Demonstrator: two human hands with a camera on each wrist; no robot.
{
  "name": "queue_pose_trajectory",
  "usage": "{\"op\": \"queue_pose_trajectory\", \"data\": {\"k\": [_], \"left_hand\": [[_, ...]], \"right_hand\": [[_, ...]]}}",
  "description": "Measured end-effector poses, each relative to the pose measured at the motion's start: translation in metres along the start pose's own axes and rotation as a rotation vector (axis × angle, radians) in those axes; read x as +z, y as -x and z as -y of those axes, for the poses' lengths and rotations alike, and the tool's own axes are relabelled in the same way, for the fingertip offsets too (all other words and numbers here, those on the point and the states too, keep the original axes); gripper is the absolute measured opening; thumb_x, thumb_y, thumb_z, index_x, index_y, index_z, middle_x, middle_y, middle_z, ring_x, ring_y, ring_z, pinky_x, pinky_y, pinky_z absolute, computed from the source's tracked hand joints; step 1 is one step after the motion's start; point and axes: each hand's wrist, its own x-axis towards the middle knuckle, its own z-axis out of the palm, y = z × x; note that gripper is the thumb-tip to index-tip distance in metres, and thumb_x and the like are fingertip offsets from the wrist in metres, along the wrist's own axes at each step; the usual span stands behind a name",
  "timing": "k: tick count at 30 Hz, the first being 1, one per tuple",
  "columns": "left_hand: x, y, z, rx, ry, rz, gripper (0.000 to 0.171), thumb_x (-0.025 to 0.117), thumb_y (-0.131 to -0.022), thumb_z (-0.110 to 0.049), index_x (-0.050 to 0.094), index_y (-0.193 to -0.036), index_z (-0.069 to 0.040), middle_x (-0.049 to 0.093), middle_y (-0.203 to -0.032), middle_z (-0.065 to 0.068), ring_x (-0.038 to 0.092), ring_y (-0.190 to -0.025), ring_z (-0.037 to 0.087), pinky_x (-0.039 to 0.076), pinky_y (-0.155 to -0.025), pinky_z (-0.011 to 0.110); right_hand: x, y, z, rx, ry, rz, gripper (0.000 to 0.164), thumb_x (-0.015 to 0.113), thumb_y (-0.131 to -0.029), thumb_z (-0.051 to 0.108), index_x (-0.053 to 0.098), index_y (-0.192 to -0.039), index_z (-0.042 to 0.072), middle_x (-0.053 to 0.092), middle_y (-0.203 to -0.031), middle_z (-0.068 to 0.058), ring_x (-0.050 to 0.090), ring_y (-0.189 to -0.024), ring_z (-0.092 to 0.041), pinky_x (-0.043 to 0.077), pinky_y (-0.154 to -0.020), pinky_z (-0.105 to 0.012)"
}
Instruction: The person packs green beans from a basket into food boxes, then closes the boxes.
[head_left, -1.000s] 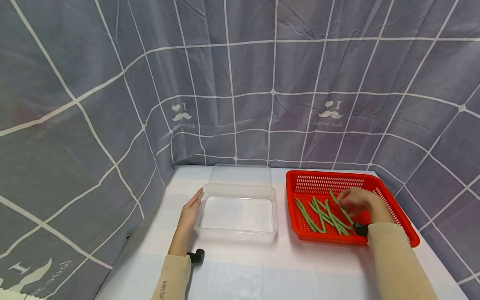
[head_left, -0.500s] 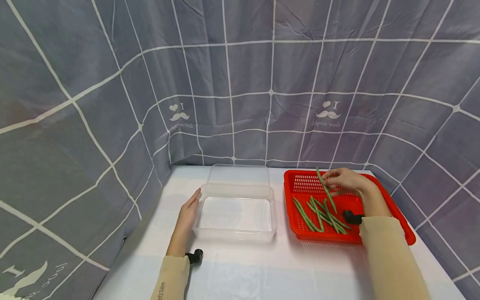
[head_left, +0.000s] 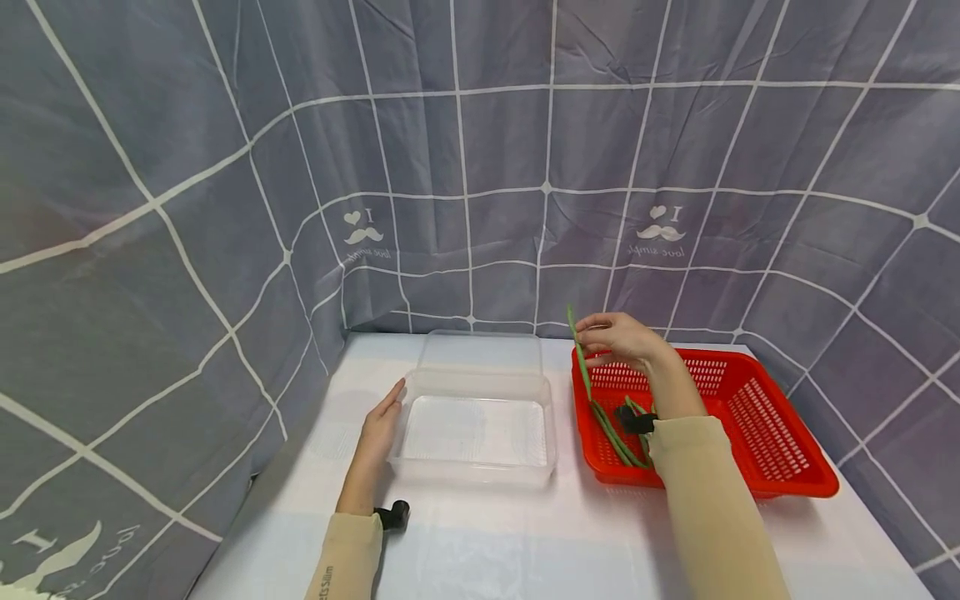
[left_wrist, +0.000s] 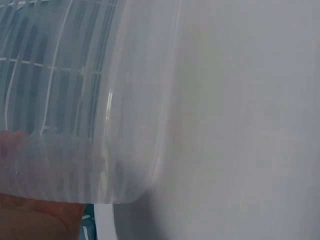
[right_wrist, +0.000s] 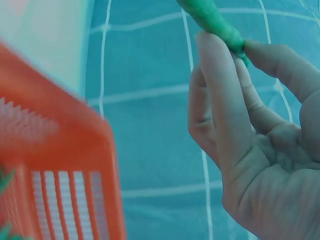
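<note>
My right hand (head_left: 624, 342) pinches one long green bean (head_left: 582, 363) above the far left corner of the red plastic basket (head_left: 813, 446). In the right wrist view, thumb and fingertips meet at one end of the bean (right_wrist: 212, 22). Several other green beans (head_left: 611, 432) lie in the basket, some hidden behind my right wrist. My left hand (head_left: 378, 427) rests along the left side of a clear rectangular plastic container (head_left: 472, 471), fingers extended. The left wrist view shows the container's ribbed wall (left_wrist: 135, 95), with part of my left hand (left_wrist: 40, 220) beside it. No beans show inside the container.
A clear flat lid (head_left: 480, 350) lies behind the container on the white table (head_left: 465, 533). A grey grid-patterned curtain (head_left: 495, 233) encloses the back and sides. Each wrist carries a small black camera (head_left: 393, 517).
My right hand has lifted one green bean out of the pile and carried it left and up to the basket's left corner. The left hand and container have stayed put.
</note>
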Motion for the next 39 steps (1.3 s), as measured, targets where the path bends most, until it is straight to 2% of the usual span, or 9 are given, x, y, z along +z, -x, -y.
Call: {"op": "queue_pose_trajectory", "data": {"k": [5, 11, 21, 27, 39], "left_hand": [[0.001, -0.001, 0.002, 0.004, 0.002, -0.004, 0.052, 0.035, -0.114, -0.022, 0.039, -0.165, -0.023, 0.027, -0.177, 0.006, 0.015, -0.167, 0.036, 0.01, -0.135, 0.057], [0.001, 0.0, 0.002, 0.023, -0.007, -0.005, 0.052, 0.035, -0.114, -0.021, 0.039, -0.166, -0.022, 0.03, -0.175, 0.008, 0.016, -0.166, 0.037, 0.012, -0.135, 0.057], [0.001, 0.0, 0.003, 0.033, 0.004, -0.007, 0.052, 0.035, -0.114, -0.02, 0.039, -0.166, -0.021, 0.031, -0.175, 0.008, 0.016, -0.166, 0.036, 0.012, -0.135, 0.056], [0.001, 0.002, 0.001, 0.042, 0.011, -0.002, 0.052, 0.035, -0.114, -0.019, 0.038, -0.166, -0.02, 0.03, -0.175, 0.009, 0.016, -0.167, 0.036, 0.012, -0.135, 0.056], [0.001, 0.003, 0.001, 0.034, 0.018, 0.0, 0.052, 0.035, -0.114, -0.02, 0.038, -0.166, -0.021, 0.029, -0.176, 0.008, 0.015, -0.167, 0.036, 0.011, -0.135, 0.057]], "right_hand": [[0.03, -0.016, 0.002, -0.005, -0.08, 0.009, 0.047, 0.059, -0.105, 0.007, 0.045, -0.145, -0.013, 0.066, -0.101, -0.002, 0.07, -0.086, -0.013, 0.067, -0.083, -0.034], [0.062, -0.032, 0.0, 0.013, -0.152, 0.016, 0.038, 0.061, -0.103, 0.005, 0.053, -0.138, -0.008, 0.068, -0.095, -0.002, 0.07, -0.081, -0.014, 0.067, -0.081, -0.034], [0.094, -0.048, -0.014, 0.083, -0.177, 0.035, 0.035, 0.061, -0.102, 0.004, 0.055, -0.134, -0.008, 0.067, -0.09, -0.003, 0.07, -0.078, -0.014, 0.067, -0.076, -0.031], [0.106, -0.056, -0.027, 0.144, -0.163, 0.048, 0.029, 0.06, -0.103, 0.003, 0.058, -0.13, -0.007, 0.068, -0.089, -0.004, 0.071, -0.078, -0.015, 0.067, -0.072, -0.031], [0.131, -0.07, -0.041, 0.265, -0.05, 0.099, 0.025, 0.065, -0.101, 0.005, 0.064, -0.124, -0.004, 0.066, -0.088, -0.007, 0.068, -0.074, -0.015, 0.065, -0.067, -0.028]]}}
